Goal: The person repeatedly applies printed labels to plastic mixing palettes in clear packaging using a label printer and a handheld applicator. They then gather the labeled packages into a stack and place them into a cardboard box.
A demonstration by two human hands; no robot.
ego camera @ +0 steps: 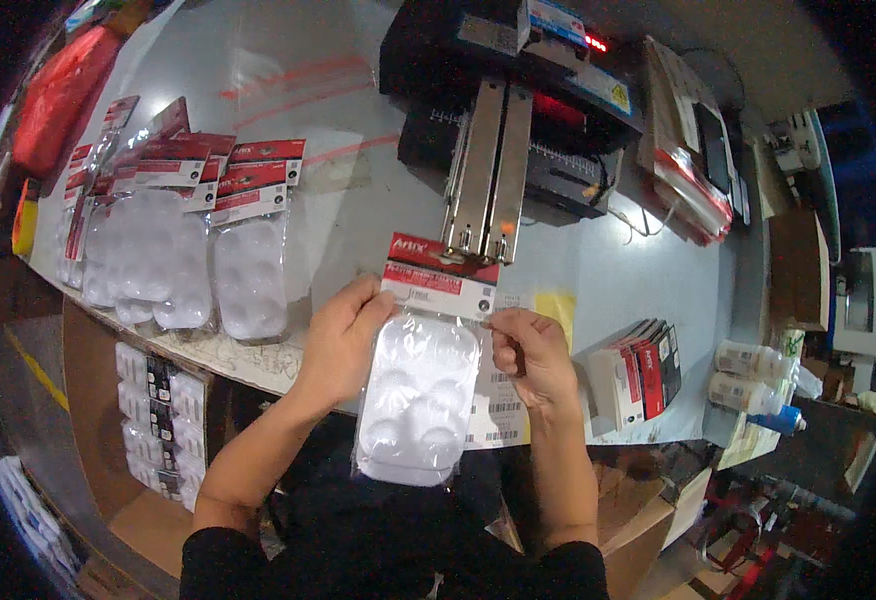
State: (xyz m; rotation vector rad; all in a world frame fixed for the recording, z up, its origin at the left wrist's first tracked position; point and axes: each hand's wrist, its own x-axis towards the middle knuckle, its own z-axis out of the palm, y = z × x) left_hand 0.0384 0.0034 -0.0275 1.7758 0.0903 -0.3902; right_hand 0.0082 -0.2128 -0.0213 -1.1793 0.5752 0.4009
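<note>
Between my hands is a white plastic mixing palette [417, 397] in a clear bag, topped by a folded red and white header card [438, 281]. My left hand [352, 334] pinches the card's lower left corner between thumb and fingers. At the lower right corner, the curled fingers of my right hand [532, 345] touch the bag and card edge; whether they grip it is unclear. The card's upper edge lies at the metal jaws of a black stapling machine [483, 187], which partly cover it. A stack of header cards [637, 371] stands to the right of my right hand.
Bagged palettes with cards [157, 247] are piled at the left of the grey table [340, 202]. Barcode sheets [504, 420] lie under my right hand. White bottles [742, 394] stand at the right edge. An open cardboard box [145, 532] holding packed goods is below left.
</note>
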